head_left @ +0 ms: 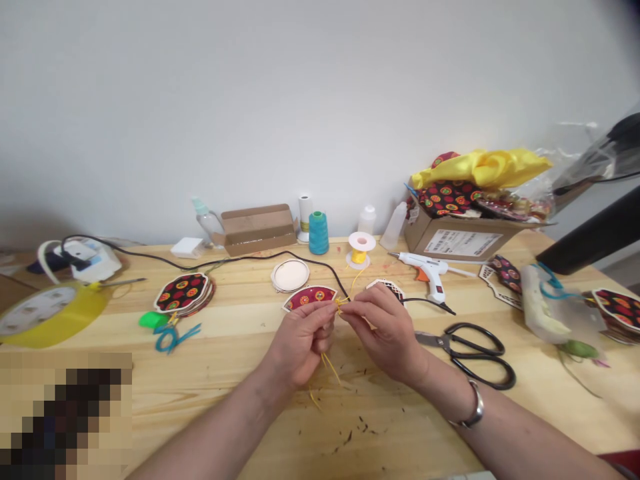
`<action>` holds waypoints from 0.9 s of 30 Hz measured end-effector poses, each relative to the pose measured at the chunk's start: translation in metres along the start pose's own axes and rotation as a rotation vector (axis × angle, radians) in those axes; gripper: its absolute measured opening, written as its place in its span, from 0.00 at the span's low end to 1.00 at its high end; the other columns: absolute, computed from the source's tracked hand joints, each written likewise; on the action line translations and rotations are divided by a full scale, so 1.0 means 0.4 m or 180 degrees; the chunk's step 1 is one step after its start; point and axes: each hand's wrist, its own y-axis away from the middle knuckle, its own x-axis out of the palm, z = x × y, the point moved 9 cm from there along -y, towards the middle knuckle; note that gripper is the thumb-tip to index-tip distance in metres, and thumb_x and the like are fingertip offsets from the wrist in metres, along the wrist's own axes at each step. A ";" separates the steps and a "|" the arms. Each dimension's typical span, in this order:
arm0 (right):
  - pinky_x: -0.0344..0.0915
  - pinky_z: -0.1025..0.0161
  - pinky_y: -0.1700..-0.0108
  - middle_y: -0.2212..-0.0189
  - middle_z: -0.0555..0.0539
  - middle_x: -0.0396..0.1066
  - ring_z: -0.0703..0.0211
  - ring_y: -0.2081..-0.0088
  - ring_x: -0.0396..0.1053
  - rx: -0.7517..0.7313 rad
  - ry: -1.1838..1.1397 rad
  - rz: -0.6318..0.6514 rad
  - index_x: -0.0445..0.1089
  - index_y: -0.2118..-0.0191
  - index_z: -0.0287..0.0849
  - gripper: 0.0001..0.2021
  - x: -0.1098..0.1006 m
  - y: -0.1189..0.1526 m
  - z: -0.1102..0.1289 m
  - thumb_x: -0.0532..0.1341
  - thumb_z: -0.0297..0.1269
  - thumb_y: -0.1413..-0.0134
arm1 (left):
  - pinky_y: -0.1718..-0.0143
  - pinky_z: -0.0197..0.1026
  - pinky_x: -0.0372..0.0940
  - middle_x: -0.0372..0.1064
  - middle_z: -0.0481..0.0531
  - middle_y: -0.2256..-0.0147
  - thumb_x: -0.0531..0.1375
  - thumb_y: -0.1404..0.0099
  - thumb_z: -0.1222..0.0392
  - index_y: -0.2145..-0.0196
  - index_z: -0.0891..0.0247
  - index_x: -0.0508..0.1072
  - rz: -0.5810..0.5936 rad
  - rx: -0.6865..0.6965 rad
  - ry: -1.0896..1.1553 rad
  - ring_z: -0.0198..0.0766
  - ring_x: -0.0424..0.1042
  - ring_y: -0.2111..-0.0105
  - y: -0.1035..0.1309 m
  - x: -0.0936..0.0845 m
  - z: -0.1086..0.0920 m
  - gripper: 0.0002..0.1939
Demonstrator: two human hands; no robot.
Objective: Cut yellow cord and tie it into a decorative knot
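Observation:
Both hands meet over the middle of the table, fingertips pinched close together. My left hand [309, 338] is closed on yellow cord [339, 305], and loose cord ends hang below its fingers. My right hand [384, 327] pinches the same cord where it forms a small loop or knot; its exact shape is too small to tell. Just behind my left hand is a fan-shaped red patterned fabric piece [314, 296]. Partly hidden behind my right hand is a lattice-patterned piece [385, 288]. From a spool of yellow cord [361, 251] a strand runs toward my hands.
Right of my hands lie black-handled scissors [470, 347] and a white glue gun [425, 272]. A cardboard box [453, 238] of fabric stands behind. Farther back are a teal thread cone [319, 233] and a black cable [240, 259]. Stacked fabric pieces [183, 292] and yellow tape [75, 320] lie left.

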 end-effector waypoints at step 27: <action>0.63 0.64 0.69 0.75 0.50 0.67 0.63 0.72 0.66 0.1038 -0.0966 0.0195 0.71 0.72 0.41 0.04 0.008 -0.013 -0.059 0.60 0.27 0.51 | 0.83 0.30 0.50 0.61 0.42 0.85 0.62 0.46 0.57 0.70 0.63 0.77 -0.0276 0.1091 -0.1515 0.25 0.54 0.85 0.022 -0.017 -0.060 0.08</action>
